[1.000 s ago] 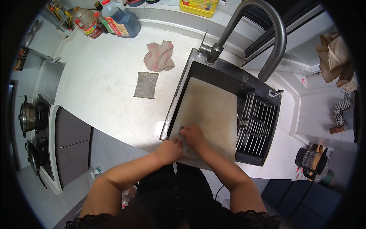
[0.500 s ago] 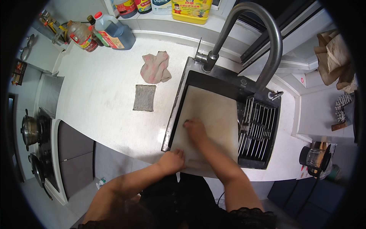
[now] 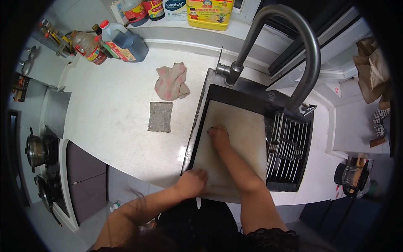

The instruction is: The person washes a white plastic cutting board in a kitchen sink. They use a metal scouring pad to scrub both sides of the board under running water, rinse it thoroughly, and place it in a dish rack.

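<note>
A large pale cutting board (image 3: 243, 122) lies in the dark sink (image 3: 239, 92), filling its left part and reaching to the near edge. My right hand (image 3: 219, 136) presses down on the board's middle left with the fingers curled. A small dark bit shows at its fingertips, too hidden to name. At the near left corner, my left hand (image 3: 192, 183) grips the board's edge with bent fingers. Left of the sink, a grey scouring pad (image 3: 160, 117) lies flat on the white counter, with a crumpled beige and pink cloth (image 3: 172, 82) beyond it.
A tall dark faucet (image 3: 308, 54) arches over the sink. To the board's right sits a metal drying rack (image 3: 287, 145). Bottles, among them a dark jug (image 3: 126, 44), and a yellow container (image 3: 208, 14) line the back. Pots (image 3: 37, 151) stand far left, a glass appliance (image 3: 351, 176) right.
My right hand has slid slightly away from me over the board, its fingers still curled. My left hand stays at the near left corner. The whole view has shifted a little.
</note>
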`<state>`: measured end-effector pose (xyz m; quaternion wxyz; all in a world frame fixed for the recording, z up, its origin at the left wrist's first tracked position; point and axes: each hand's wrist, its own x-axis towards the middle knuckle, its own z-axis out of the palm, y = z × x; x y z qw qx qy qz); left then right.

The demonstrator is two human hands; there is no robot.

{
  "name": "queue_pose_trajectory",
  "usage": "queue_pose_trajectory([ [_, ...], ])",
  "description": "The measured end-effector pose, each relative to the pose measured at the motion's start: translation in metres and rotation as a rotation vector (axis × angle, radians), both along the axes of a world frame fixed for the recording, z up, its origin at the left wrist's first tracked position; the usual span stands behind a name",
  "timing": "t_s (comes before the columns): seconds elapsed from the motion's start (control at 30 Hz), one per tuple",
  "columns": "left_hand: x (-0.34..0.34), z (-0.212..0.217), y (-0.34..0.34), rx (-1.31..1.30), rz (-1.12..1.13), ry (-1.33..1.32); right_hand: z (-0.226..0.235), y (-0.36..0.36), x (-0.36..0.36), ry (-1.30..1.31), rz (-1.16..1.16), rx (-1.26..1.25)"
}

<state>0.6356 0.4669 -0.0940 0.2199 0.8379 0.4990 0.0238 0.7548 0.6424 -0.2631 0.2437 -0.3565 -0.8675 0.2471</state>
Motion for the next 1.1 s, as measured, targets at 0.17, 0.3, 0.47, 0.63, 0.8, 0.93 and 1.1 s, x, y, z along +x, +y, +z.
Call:
queue_pose_trajectory([
  [0.17, -0.009, -0.004, 0.001, -0.073, 0.06, -0.018, 0.042, -0.063, 0.017, 0.162, 0.394, -0.147],
  [0.3, -0.005, 0.0, 0.003, -0.085, 0.032, 0.027, 0.042, -0.046, 0.011, 0.187, 0.256, -0.086],
  [0.47, 0.001, 0.002, 0.008, -0.161, 0.004, 0.073, -0.001, 0.013, -0.015, 0.057, 0.011, -0.139],
  [0.63, -0.005, -0.002, 0.005, -0.133, 0.032, 0.035, 0.049, -0.06, 0.005, 0.062, 0.473, -0.092],
  [0.8, -0.005, -0.003, 0.003, -0.106, 0.009, 0.034, -0.008, 0.031, -0.006, -0.042, 0.158, -0.056],
  [0.93, -0.002, -0.002, 0.01, -0.143, -0.025, 0.039, -0.061, 0.067, -0.007, 0.059, -0.112, -0.032],
  [1.1, -0.008, -0.005, 0.0, -0.147, 0.024, 0.036, 0.018, -0.006, 0.003, 0.111, 0.506, -0.191],
])
